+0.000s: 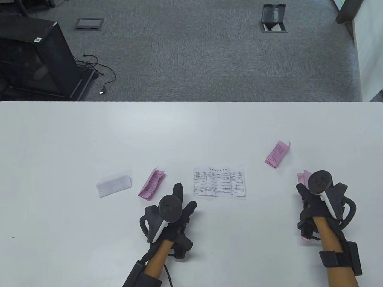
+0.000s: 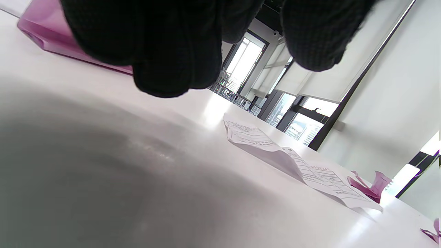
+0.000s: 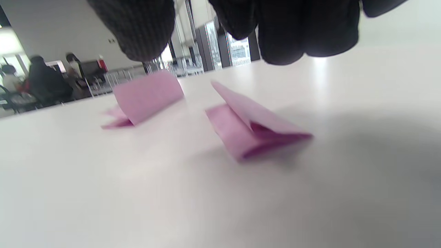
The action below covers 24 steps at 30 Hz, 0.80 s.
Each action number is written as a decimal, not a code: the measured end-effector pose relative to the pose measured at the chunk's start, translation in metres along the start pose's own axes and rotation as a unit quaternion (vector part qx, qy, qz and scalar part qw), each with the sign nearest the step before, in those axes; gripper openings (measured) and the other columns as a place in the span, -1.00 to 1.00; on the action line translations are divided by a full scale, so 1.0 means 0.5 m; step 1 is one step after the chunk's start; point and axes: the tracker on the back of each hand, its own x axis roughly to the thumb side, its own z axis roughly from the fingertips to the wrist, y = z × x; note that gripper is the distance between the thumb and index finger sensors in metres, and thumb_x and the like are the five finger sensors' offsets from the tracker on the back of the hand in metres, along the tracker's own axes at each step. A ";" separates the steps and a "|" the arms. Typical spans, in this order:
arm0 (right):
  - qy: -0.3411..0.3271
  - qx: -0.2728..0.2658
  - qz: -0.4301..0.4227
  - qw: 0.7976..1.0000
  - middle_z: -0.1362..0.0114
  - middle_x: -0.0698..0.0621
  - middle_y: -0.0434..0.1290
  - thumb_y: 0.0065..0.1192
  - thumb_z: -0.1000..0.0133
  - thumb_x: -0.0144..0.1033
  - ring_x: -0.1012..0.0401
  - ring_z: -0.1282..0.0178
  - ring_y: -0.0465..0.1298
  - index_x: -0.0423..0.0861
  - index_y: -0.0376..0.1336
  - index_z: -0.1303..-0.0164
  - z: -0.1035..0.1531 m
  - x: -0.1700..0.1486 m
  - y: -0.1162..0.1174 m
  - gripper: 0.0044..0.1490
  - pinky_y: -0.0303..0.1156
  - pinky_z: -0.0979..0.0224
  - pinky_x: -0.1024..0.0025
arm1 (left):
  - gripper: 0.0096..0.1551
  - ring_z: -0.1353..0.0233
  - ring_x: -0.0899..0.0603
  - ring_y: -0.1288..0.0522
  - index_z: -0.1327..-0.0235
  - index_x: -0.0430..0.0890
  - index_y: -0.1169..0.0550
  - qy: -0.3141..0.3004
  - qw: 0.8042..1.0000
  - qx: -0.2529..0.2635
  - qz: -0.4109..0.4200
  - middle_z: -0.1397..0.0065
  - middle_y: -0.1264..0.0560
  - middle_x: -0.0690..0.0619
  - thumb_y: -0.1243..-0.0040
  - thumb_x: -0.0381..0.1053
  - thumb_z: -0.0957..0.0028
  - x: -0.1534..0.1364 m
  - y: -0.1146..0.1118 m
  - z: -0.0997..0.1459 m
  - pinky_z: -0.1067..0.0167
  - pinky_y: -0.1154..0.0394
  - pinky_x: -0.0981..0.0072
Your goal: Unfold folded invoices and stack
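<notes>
White form lies unfolded, its print too small to read. Left hand relaxed, empty; right hand over pink slip, grip unclear.

Beyond the far edge of the white table we see grey carpet. At the far left stands a black cabinet, with a loose black cable trailing on the carpet just beside it. Two floor boxes are set in the carpet: a closed one near the cabinet and an open one further right. A white panel stands at the right edge. In the right wrist view, blurred seated people appear in the background.
</notes>
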 end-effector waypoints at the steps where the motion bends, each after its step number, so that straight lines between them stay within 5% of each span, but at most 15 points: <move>1: 0.005 0.011 0.004 1.000 -0.53 -0.31 0.25 0.15 -0.03 0.20 -0.32 -0.45 0.30 -0.22 -0.02 -0.60 -0.005 -0.002 0.012 0.09 0.10 -0.45 -0.37 | -0.06 -0.21 -0.26 -0.57 -0.60 -0.11 -0.24 -0.005 1.000 0.000 0.002 -0.35 -0.54 -0.22 -0.29 0.24 -0.04 0.001 0.002 0.007 -0.15 -0.49 -0.11; 8: 0.040 0.010 0.040 0.998 -0.48 -0.28 0.33 0.16 -0.03 0.18 -0.27 -0.41 0.38 -0.28 -0.03 -0.59 -0.036 -0.008 0.056 0.11 0.18 -0.44 -0.32 | -0.05 -0.21 -0.28 -0.56 -0.60 -0.12 -0.23 -0.017 0.999 -0.008 0.028 -0.36 -0.53 -0.23 -0.28 0.25 -0.04 -0.001 -0.004 0.016 -0.16 -0.48 -0.12; 18: 0.074 -0.044 0.023 0.996 -0.16 -0.06 0.59 0.18 -0.10 -0.19 -0.04 -0.11 0.61 -0.14 0.36 -0.21 -0.055 -0.038 0.033 -0.48 0.36 -0.35 -0.11 | -0.05 -0.22 -0.28 -0.56 -0.60 -0.12 -0.24 -0.024 0.998 -0.011 0.051 -0.37 -0.53 -0.24 -0.28 0.27 -0.03 -0.009 0.003 0.018 -0.16 -0.48 -0.13; 24: -0.042 -0.093 -0.108 0.989 -0.10 -0.06 0.61 0.18 -0.09 -0.19 -0.03 -0.05 0.63 -0.13 0.37 -0.18 0.032 0.009 0.000 -0.49 0.37 -0.33 -0.09 | -0.04 -0.23 -0.27 -0.56 -0.60 -0.11 -0.22 -0.052 0.994 0.005 0.093 -0.38 -0.52 -0.23 -0.28 0.27 -0.03 -0.008 0.007 0.023 -0.17 -0.48 -0.12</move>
